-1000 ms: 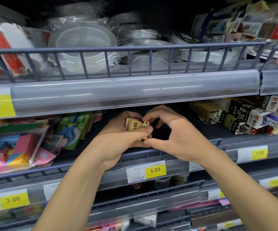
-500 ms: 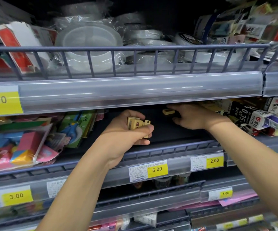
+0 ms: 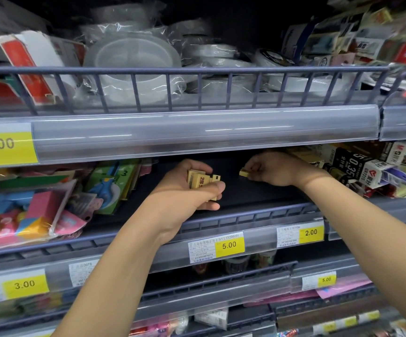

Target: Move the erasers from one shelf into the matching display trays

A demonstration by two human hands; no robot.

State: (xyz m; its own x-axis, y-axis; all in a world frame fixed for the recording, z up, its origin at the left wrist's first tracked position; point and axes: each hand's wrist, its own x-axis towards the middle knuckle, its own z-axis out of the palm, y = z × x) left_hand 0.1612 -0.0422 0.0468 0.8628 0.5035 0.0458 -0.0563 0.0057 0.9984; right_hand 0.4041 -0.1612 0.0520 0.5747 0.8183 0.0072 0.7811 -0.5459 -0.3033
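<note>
On the left of the dark shelf (image 3: 257, 190) lie glossy plastic packs of bright erasers (image 3: 26, 215). The left hand (image 3: 185, 190) curls round a stack of small tan rectangular erasers (image 3: 202, 181), one printed "2B". Just right, the right hand (image 3: 274, 170) pinches a single tan eraser (image 3: 244, 173) at its fingertips above the shelf. Yellow price tags (image 3: 229, 244) below read 5.00 and 2.00.

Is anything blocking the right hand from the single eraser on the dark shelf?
No. The right hand already pinches the single eraser above the dark shelf; nothing visible lies between them. The left hand holds the eraser stack apart.
</note>
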